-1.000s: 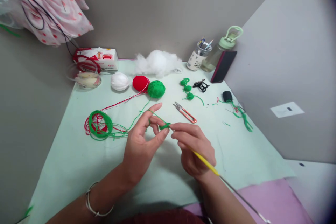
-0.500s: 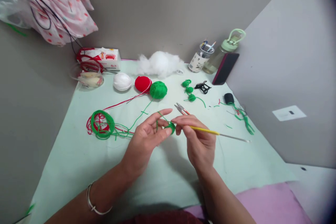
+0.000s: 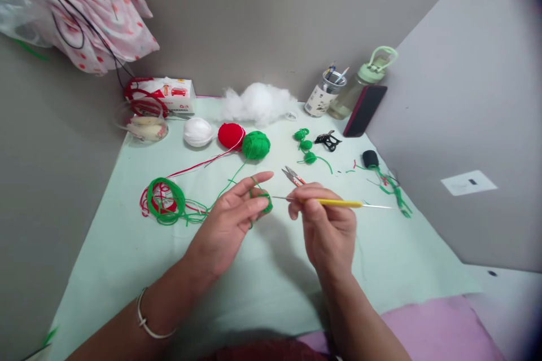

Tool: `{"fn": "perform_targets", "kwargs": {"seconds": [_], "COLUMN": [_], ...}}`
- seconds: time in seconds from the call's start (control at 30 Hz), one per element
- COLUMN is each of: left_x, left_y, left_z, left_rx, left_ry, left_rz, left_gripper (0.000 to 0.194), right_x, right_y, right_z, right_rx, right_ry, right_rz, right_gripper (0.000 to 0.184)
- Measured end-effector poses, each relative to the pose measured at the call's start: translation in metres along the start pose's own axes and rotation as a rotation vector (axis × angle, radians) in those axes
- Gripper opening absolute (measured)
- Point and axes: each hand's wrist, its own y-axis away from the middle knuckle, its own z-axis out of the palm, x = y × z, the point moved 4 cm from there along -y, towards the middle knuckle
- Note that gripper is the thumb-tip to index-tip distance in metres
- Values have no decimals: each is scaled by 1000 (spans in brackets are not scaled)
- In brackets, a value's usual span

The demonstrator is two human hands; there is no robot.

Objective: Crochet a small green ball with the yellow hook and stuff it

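Note:
Between the thumb and fingers of my left hand (image 3: 231, 217) is a small green crochet piece (image 3: 266, 203), with green yarn looped over the raised index finger. My right hand (image 3: 328, 225) grips a crochet hook (image 3: 339, 203) by its yellow handle. The hook's thin metal tip points left, close to the green piece; whether it touches a stitch I cannot tell. From the left hand the yarn runs back toward a green yarn ball (image 3: 256, 145). Small thread scissors (image 3: 293, 176) lie just beyond the right hand.
A red yarn ball (image 3: 231, 136), a white yarn ball (image 3: 198, 132) and white stuffing (image 3: 260, 102) sit toward the back. Loose green yarn (image 3: 166, 201) lies left. Small green crocheted pieces (image 3: 306, 145), black clips (image 3: 327, 140), a pen cup (image 3: 325, 95), a bottle (image 3: 359, 82) and a phone (image 3: 365, 111) stand or lie right.
My right hand has moved slightly right, drawing the hook's tip away from the green piece. My left hand has shifted a little left with the piece, its thumb now higher.

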Motion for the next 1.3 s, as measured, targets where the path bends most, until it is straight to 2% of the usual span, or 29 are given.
{"fn": "perform_targets", "kwargs": {"seconds": [0.1, 0.2, 0.37, 0.5, 0.67, 0.73, 0.83, 0.93, 1.0, 1.07, 1.17, 1.23, 1.3], "left_x": [-1, -2, 2, 5, 7, 8, 7, 1, -4, -3, 3, 4, 1], "left_y": [3, 5, 6, 8, 9, 9, 9, 7, 6, 4, 2, 3, 5], "left_z": [3, 4, 2, 1, 0, 0, 0, 1, 3, 5, 4, 4, 6], "left_rx": [-27, -28, -7, -4, 38, 74, 112, 55, -27, -75, -49, -33, -33], "left_ry": [-149, -237, -242, -254, -328, -385, -419, -281, -160, -87, -76, -119, -179], "left_rz": [63, 95, 96, 102, 141, 183, 222, 85, -61, -126, -42, 16, 37], "left_gripper": [40, 35, 32, 34, 37, 37, 43, 53, 53, 47, 43, 44, 43], "right_x": [5, 8, 9, 6, -5, -12, -19, -19, -20, -18, -10, -8, -10], "right_y": [0, -1, -6, -6, -1, 4, 14, 22, 21, 15, 4, -1, -1], "right_z": [5, 4, 3, 3, 2, 3, 6, 6, 4, 0, -1, 4, 8], "right_rx": [-52, -23, -34, -53, -65, -91, -163, -171, -121, -49, 21, -25, -55], "right_ry": [-31, -78, -269, -282, -73, 76, 433, 654, 608, 428, 84, 26, 91], "right_rz": [66, 104, 219, 216, 47, -111, -353, -456, -473, -373, -119, -47, -78], "right_gripper": [14, 14, 19, 21, 19, 20, 29, 38, 37, 31, 24, 20, 17]}}
